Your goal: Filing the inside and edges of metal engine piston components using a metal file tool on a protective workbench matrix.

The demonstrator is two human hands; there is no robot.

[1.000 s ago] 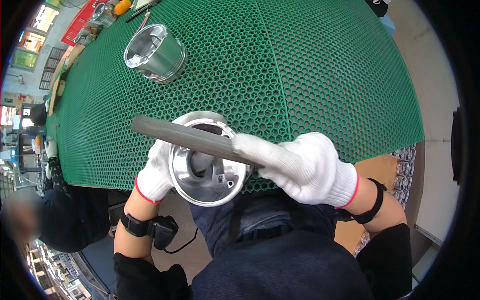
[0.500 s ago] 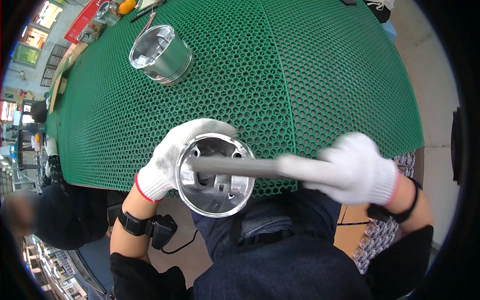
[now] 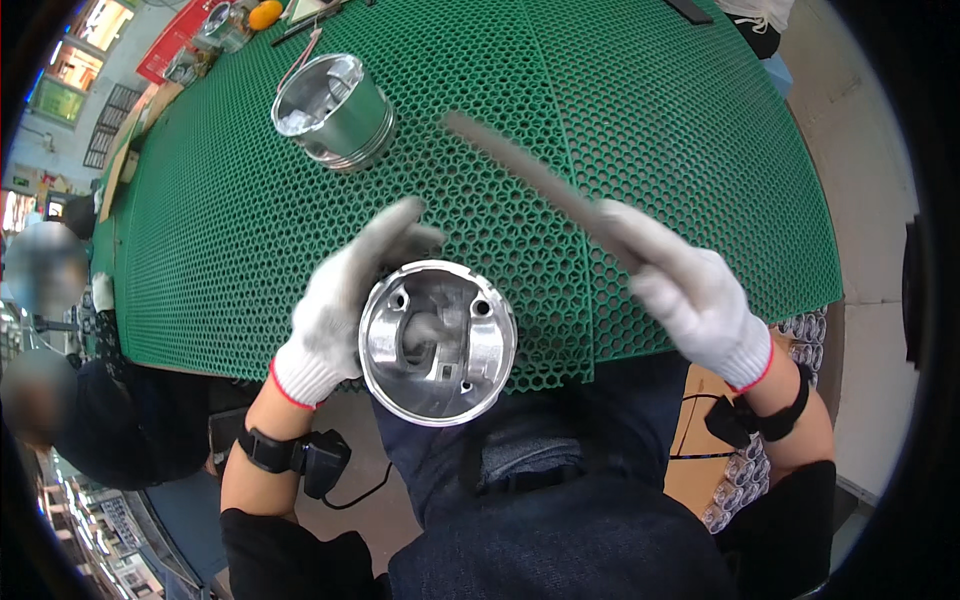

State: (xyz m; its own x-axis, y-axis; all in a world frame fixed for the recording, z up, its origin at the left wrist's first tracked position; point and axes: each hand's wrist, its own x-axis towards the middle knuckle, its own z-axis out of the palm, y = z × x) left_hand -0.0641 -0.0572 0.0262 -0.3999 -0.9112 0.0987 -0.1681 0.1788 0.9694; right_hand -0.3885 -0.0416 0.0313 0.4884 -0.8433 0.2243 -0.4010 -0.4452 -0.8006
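A silvery metal piston (image 3: 492,372) stands at the near edge of the green mat, its hollow side facing up and showing the pin bosses inside. My left hand (image 3: 335,300), in a white knitted glove, is against the piston's left side, its fingers stretched out past the rim and apart. In my gloved right hand (image 3: 695,295) is a long, flat grey file (image 3: 530,172), gripped at its near end. The file slants up to the left over the mat, apart from the piston. Motion blurs it slightly.
A second piston (image 3: 345,115) lies tilted farther back on the green honeycomb mat (image 3: 690,130). At the far left are a red crate (image 3: 180,40), an orange object (image 3: 265,14) and more metal parts. Other people sit at the left. Several metal parts (image 3: 745,470) lie low at the right.
The file has come out of the piston's hollow and swung up and away, with my right hand turning. My left hand's fingers have lifted from around the rim and straightened.
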